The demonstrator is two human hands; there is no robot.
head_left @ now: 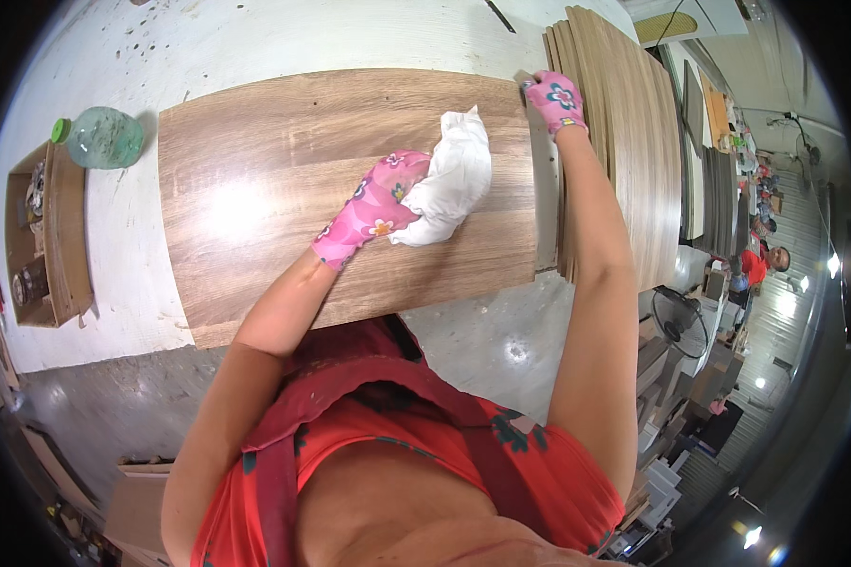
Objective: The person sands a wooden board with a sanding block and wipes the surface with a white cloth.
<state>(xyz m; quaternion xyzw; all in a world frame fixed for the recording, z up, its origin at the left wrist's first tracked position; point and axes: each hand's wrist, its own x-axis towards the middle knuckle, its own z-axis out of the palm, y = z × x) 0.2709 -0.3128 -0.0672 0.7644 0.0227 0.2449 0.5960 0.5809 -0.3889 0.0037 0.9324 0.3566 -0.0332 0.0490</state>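
A flat wood-grain panel (284,151) lies on the white worktable (132,246) in front of me. My left hand (373,203), in a pink flowered glove, is closed on a crumpled white cloth (456,175) over the right half of the panel. My right hand (555,97), gloved the same way, is by the panel's far right corner, beside a stack of similar boards (624,142). Its fingers are curled; a small greyish thing shows at them, too unclear to name.
A clear bottle with a green cap (109,138) stands at the left, beside an open wooden box (66,236) holding jars. A dark stick-like thing (500,16) lies at the back. Far right are a fan (679,319) and a person in red (755,265).
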